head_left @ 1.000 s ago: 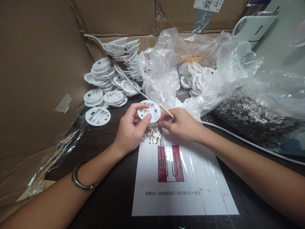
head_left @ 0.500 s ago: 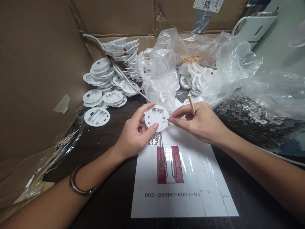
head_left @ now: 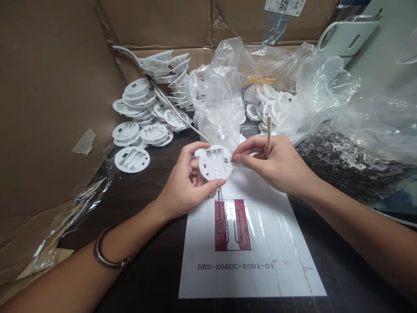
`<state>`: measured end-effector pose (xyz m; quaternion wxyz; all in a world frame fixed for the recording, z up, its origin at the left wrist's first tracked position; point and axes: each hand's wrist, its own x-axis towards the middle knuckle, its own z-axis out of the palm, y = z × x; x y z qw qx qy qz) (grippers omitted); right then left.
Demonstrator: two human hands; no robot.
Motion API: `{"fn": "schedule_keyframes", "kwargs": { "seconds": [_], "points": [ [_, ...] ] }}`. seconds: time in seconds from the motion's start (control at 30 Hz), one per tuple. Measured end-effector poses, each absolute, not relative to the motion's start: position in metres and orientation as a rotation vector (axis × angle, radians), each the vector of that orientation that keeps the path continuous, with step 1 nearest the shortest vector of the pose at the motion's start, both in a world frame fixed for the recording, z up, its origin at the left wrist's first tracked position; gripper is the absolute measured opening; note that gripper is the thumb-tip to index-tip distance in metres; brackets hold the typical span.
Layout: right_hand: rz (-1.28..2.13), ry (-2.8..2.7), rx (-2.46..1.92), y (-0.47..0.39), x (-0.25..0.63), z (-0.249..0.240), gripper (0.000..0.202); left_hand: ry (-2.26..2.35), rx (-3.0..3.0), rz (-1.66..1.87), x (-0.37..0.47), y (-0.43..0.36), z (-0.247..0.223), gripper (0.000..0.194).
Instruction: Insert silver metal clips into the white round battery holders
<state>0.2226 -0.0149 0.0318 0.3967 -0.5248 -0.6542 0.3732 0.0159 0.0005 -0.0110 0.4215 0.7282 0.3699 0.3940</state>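
Observation:
My left hand (head_left: 187, 184) holds a round white plastic disc (head_left: 215, 163) by its left side, fingers at the top and thumb at the lower edge. Slots and small metal parts show on the disc's face. At its right edge are the pinched thumb and forefinger of my right hand (head_left: 269, 161); whatever is between those fingertips is too small to make out. A wooden stick (head_left: 269, 130) stands upright out of the same hand. Below the disc lies a printed sheet (head_left: 260, 226) with a red drawing, and small metal pieces are partly hidden behind my left hand.
Stacks of white discs (head_left: 140, 106) fill the back left, with a single disc (head_left: 132, 159) in front. More discs (head_left: 270, 108) lie behind crumpled clear plastic bags (head_left: 221, 100). Many metal pieces (head_left: 345, 152) are heaped at the right. A grey cable (head_left: 172, 106) crosses the back.
The disc has shifted slightly right, and my left thumb has slid to its lower edge. My right fingertips have risen a little, and the stick has turned more upright.

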Motion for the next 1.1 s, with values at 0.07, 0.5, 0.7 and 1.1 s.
{"fn": "schedule_keyframes", "kwargs": {
  "seconds": [0.07,0.5,0.7,1.1],
  "points": [
    [0.969,-1.625,-1.311,-0.016,0.221,0.032,0.007,0.891,1.801,0.989,0.017,0.000,-0.009,0.073],
    [0.615,-1.947,-1.131,-0.021,0.219,0.024,0.007,0.946,1.952,1.111,0.016,-0.001,-0.009,0.072],
    [0.248,-2.179,-0.716,-0.017,0.227,0.020,0.009,1.011,2.087,1.240,0.015,-0.002,-0.009,0.076],
    [0.210,-2.253,-0.632,-0.012,0.231,0.011,0.012,0.943,2.188,1.281,0.012,-0.002,-0.012,0.075]
  ]
}}
